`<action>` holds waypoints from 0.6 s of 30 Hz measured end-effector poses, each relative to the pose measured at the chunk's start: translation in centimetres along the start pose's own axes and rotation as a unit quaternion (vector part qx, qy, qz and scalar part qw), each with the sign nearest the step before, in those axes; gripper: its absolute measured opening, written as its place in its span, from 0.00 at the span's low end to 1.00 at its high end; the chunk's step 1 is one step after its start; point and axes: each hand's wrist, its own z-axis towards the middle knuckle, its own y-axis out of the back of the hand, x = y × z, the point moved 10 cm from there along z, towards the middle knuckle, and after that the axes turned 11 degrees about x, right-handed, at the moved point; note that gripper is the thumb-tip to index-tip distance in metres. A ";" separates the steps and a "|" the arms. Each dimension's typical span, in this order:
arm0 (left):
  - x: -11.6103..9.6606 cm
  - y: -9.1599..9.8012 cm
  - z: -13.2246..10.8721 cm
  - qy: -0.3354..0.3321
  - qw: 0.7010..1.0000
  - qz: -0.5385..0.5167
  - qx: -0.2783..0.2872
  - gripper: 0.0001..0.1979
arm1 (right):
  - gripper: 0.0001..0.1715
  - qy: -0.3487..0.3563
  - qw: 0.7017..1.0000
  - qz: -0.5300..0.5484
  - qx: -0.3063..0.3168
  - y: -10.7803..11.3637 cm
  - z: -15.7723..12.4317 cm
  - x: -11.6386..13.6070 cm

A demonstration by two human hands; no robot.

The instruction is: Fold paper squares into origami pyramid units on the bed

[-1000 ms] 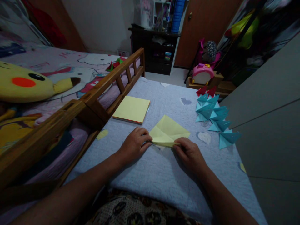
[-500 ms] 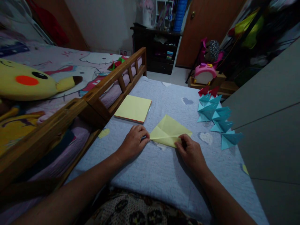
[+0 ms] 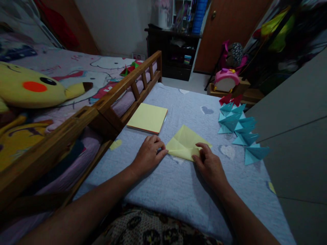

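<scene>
A creased sheet of yellow origami paper (image 3: pixel 187 139) lies on the cloth-covered surface between my hands, its near edge folded up in a narrow flap. My left hand (image 3: pixel 150 152) pinches the paper's left corner between thumb and fingers. At the right part of the flap is my right hand (image 3: pixel 208 163), its thumb on the near edge and its index finger raised a little over the sheet, curled around the flap. Beyond my left hand sits a square stack of paper (image 3: pixel 148 118), yellow on top with orange lower down.
Several folded blue paper pieces (image 3: pixel 255 153) stand along the right side, with red ones (image 3: pixel 231 99) behind them. A wooden bed rail (image 3: pixel 122 90) borders the left, with a yellow plush toy (image 3: pixel 33 85) beyond it. A pale cabinet panel (image 3: pixel 296 143) rises at the right.
My right index finger has lifted and straightened off the flap, while the thumb stays by the near edge. My left hand keeps its pinch. The whole view has shifted slightly.
</scene>
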 end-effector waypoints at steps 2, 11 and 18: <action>-0.1 -0.1 0.1 0.002 1.000 0.004 -0.003 0.04 | 0.20 0.006 1.000 0.003 0.000 0.0 0.0 0.2; -0.2 -0.3 0.2 0.005 1.000 0.022 -0.002 0.05 | 0.03 0.023 1.000 -0.019 -0.005 0.0 -0.1 0.6; -0.2 -0.4 0.1 0.000 1.000 0.024 0.000 0.05 | 0.07 0.040 0.998 -0.039 -0.014 0.0 0.0 0.8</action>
